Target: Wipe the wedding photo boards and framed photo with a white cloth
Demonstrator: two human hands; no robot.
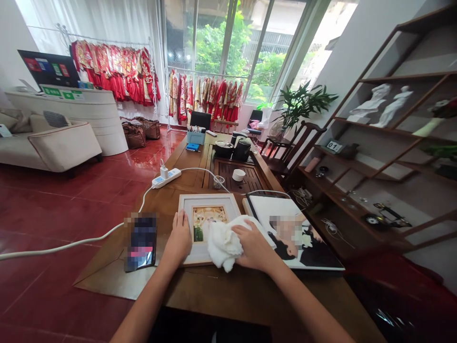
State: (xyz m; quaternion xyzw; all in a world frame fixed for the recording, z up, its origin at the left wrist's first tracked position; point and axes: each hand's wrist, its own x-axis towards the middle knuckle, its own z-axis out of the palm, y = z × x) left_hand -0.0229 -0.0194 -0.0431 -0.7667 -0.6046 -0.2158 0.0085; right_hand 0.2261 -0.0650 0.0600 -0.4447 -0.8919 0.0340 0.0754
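Observation:
A framed picture [184,204] with a pale wooden frame and white mat lies flat on the wooden table [200,293]. My left hand [179,238] grips the frame's left edge, fingers over the border. Bunched in my right hand [252,243] is a white cloth [224,243], which rests on the frame's lower right and hides part of the picture. To the right lies a large photo print [278,209], partly under my right forearm and the cloth.
Left of the frame lies a phone [143,243]. A power strip [166,178] with a white cable sits behind it. Farther back are a tea tray [232,183], a white cup [238,175] and a black kettle [242,148]. A wooden shelf [357,121] stands at the right.

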